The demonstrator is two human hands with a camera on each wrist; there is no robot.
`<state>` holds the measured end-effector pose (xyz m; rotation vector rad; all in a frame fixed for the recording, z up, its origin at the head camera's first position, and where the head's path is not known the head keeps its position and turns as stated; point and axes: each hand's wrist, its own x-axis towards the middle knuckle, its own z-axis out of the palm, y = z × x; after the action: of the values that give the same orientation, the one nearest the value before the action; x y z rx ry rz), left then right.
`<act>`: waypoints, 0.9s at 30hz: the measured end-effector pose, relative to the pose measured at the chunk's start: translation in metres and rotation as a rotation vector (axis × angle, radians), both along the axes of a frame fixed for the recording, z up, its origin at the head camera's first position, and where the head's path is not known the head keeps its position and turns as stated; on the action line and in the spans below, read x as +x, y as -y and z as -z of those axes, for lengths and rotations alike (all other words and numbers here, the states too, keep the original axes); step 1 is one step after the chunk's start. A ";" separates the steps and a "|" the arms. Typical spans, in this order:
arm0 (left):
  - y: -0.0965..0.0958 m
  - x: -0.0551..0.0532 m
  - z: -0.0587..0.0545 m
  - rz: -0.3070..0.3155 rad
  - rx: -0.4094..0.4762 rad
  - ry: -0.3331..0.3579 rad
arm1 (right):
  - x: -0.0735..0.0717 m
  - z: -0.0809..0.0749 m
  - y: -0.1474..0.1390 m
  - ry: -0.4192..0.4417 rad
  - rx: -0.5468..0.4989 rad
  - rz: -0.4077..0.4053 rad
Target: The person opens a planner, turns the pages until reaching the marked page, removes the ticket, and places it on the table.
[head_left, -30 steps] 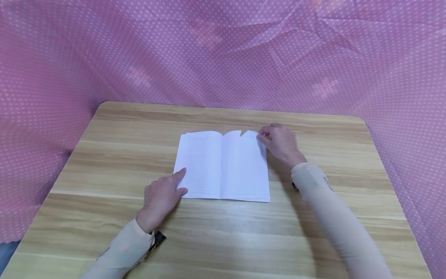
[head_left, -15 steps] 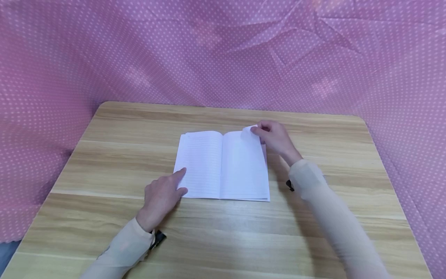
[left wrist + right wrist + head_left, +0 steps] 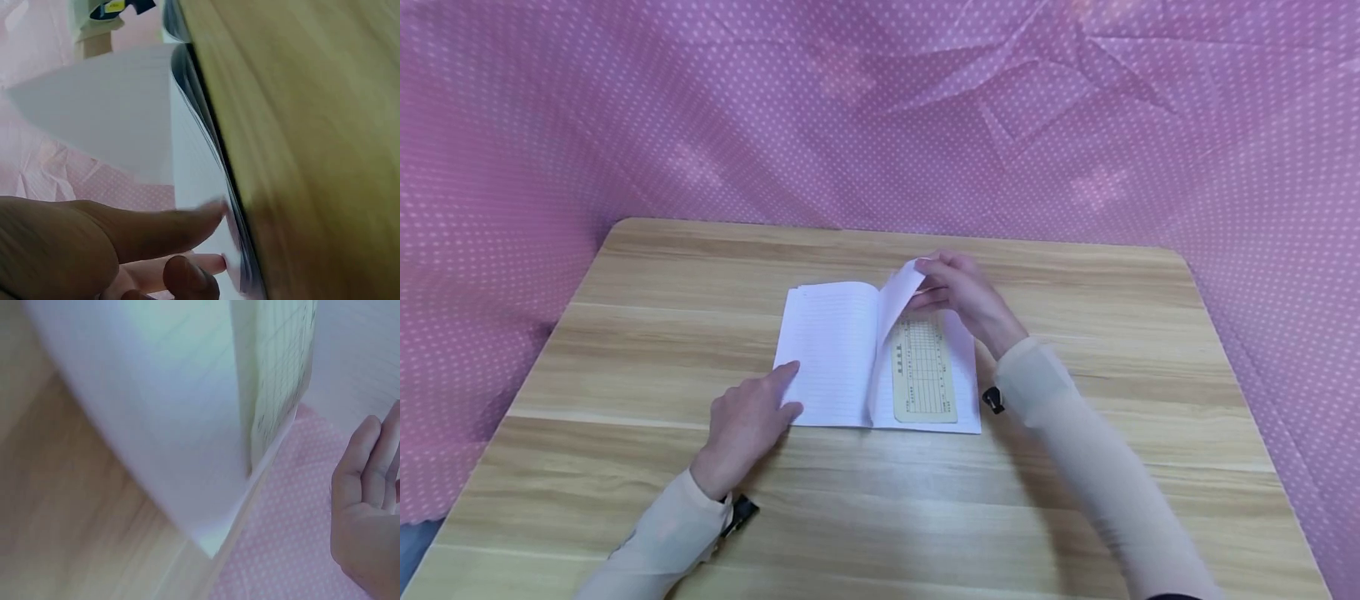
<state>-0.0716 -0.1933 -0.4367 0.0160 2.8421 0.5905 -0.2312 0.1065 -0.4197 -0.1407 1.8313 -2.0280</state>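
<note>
An open notebook with white ruled pages (image 3: 831, 358) lies on the table. My left hand (image 3: 745, 429) rests at its lower left edge, with the index finger and thumb extended onto the left page. My right hand (image 3: 966, 292) pinches the upper corner of a right-hand page (image 3: 893, 304), which stands lifted and curved toward the spine. Under that page a cream card printed with a table grid (image 3: 922, 375) lies on the page below, its top end partly behind the right fingers. The right wrist view shows the card (image 3: 281, 369) close up, beside the right hand (image 3: 372, 506).
A wood-grain table (image 3: 647, 333) carries the notebook. Pink dotted cloth (image 3: 880, 125) hangs behind the table and at both sides. Black devices, such as the left one (image 3: 742, 512), sit under both wrists.
My right hand has moved left, lifting the right page from its outer upper corner toward the spine. The cream card has come into sight beneath. My left hand has stayed in place.
</note>
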 end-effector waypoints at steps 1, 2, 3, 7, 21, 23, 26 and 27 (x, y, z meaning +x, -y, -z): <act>-0.001 0.000 -0.001 -0.006 0.012 -0.020 | 0.001 0.000 0.002 0.014 -0.015 -0.001; -0.002 0.001 -0.002 -0.012 0.030 -0.051 | 0.002 0.000 0.005 0.030 -0.030 -0.001; -0.003 0.001 -0.003 -0.023 0.055 -0.084 | 0.003 0.000 0.007 0.044 -0.042 -0.002; -0.013 0.004 -0.012 -0.053 0.229 -0.256 | 0.007 0.000 0.015 0.078 -0.059 -0.022; -0.026 0.010 -0.023 -0.031 0.226 -0.551 | 0.011 0.002 0.019 0.029 0.010 -0.056; -0.022 0.010 -0.020 -0.046 0.211 -0.514 | 0.011 0.004 0.016 -0.015 0.080 -0.046; -0.014 0.010 -0.016 -0.071 0.174 -0.430 | 0.011 0.008 0.009 -0.119 0.259 -0.047; -0.012 0.010 -0.015 -0.080 0.160 -0.397 | 0.011 0.010 0.007 -0.170 0.343 -0.056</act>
<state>-0.0617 -0.1816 -0.4222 0.0537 3.1768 0.9226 -0.2203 0.0993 -0.4298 -0.2686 2.2227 -1.6777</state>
